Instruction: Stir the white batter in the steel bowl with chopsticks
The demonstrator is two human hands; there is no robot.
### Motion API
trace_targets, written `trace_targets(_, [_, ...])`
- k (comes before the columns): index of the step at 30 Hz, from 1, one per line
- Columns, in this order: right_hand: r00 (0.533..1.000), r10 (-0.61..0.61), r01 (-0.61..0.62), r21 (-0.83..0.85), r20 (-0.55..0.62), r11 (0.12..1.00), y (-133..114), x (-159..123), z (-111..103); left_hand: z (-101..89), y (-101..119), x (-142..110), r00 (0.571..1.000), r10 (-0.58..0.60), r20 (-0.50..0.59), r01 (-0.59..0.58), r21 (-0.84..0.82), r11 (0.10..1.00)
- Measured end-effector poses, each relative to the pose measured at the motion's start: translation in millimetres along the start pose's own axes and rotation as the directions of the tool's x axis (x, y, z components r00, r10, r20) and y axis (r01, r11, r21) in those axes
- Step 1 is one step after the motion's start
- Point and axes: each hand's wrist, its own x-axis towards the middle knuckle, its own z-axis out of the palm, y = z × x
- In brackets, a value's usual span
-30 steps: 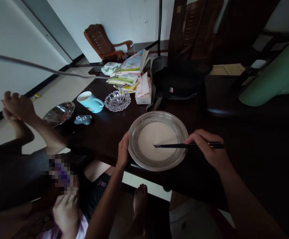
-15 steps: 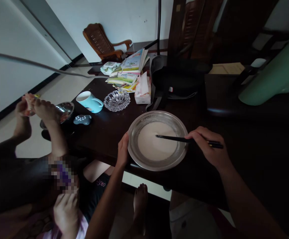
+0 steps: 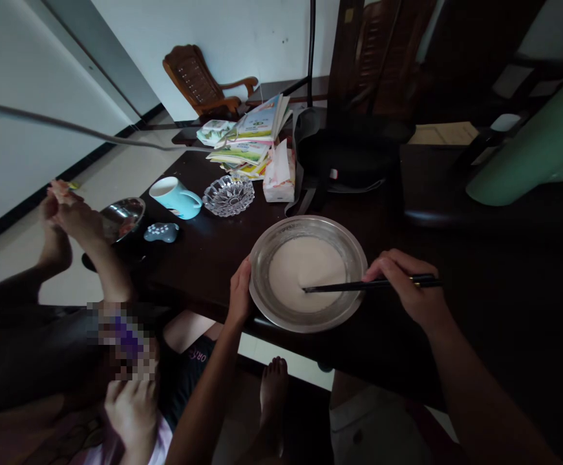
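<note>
A wide metal bowl (image 3: 260, 274) stands near the table's front edge, holding a pale, batter-like liquid (image 3: 300, 261). My left hand (image 3: 239, 292) grips its left side, fingers against the outer wall and part of the grip hidden. Black chopsticks (image 3: 342, 286) are pinched in my right hand (image 3: 411, 287), just beyond the bowl's right rim. Their tips dip into the liquid near the middle, where its surface shows a slight ripple.
At left, another person's hands (image 3: 70, 216) hold something pinkish beside a smaller metal bowl (image 3: 133, 210). A light-blue mug (image 3: 172, 197), a glass dish (image 3: 229, 196), a tissue box (image 3: 279, 184), books (image 3: 254, 132) and a black bag (image 3: 349, 158) occupy the table's far side.
The chopsticks' tips have swept toward me through the liquid, and my right hand has shifted slightly. My left hand stays on the bowl. The other person's hands have moved a little right.
</note>
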Motion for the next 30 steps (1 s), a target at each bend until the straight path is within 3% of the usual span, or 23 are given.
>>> trace_targets(3, [0.999,-0.021,0.023,-0.057,0.049,0.998,-1.2,0.2,0.9,0.2,-1.8,0.0,1.0,-0.017,-0.007,0.017,-0.012,1.0])
trace_targets(7, [0.996,0.01,-0.014,-0.04,-0.089,0.999,0.1,-0.2,0.2,-0.1,-3.3,0.0,1.0,-0.017,0.001,0.017,-0.019,1.0])
trace_targets(12, [0.999,-0.01,0.011,-0.03,0.042,1.0,-1.1,0.1,1.1,0.7,0.3,-0.4,1.0,-0.01,-0.013,0.01,0.005,1.0])
trace_targets(17, [0.996,0.006,-0.009,-0.034,-0.088,0.999,0.4,-0.2,0.3,0.5,-0.8,-0.1,1.0,-0.01,-0.017,0.01,0.005,1.0])
trace_targets(22, [1.0,-0.012,0.012,-0.012,0.029,1.0,-0.6,-0.2,1.0,0.0,-2.6,-0.4,1.0,-0.019,-0.008,0.019,-0.016,1.0])
trace_targets(27, [0.995,0.024,-0.022,0.016,-0.1,1.0,1.6,-0.9,0.7,-0.6,-4.1,0.2,1.0,-0.011,-0.011,0.011,-0.011,1.0])
trace_targets(30, [0.999,0.018,-0.017,0.036,-0.036,0.999,-0.4,-0.9,1.2,-1.0,-4.6,0.4,1.0,-0.016,-0.006,0.016,-0.014,1.0])
